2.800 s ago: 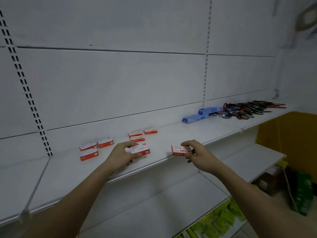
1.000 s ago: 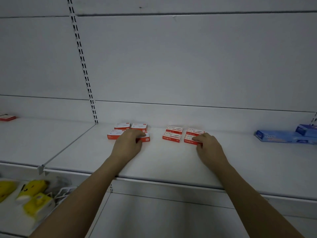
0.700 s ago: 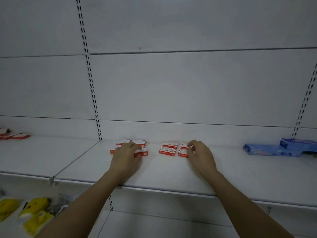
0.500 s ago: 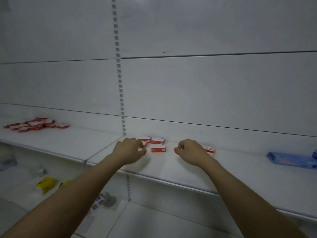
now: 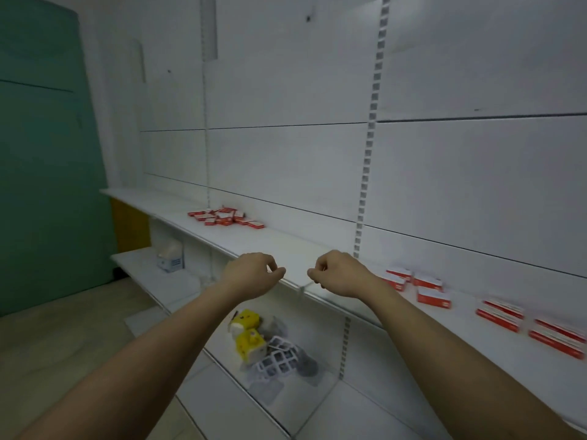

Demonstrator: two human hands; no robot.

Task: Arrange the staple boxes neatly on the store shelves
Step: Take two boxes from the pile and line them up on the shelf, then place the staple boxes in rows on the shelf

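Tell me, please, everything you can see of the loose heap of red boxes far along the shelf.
The heap of red boxes lies on the white shelf, close to the back wall beside a slotted upright. The boxes are small, flat, seemingly cardboard, red with white labels. They lie jumbled at mixed angles, some overlapping, unlike the neat groups to the right. Neither hand touches them. The print is too small to read.

Red-and-white staple boxes [image 5: 430, 289] lay flat in neat pairs along the shelf [image 5: 295, 249] at right; a jumbled pile of boxes [image 5: 226, 216] sat mid-left, farther along.
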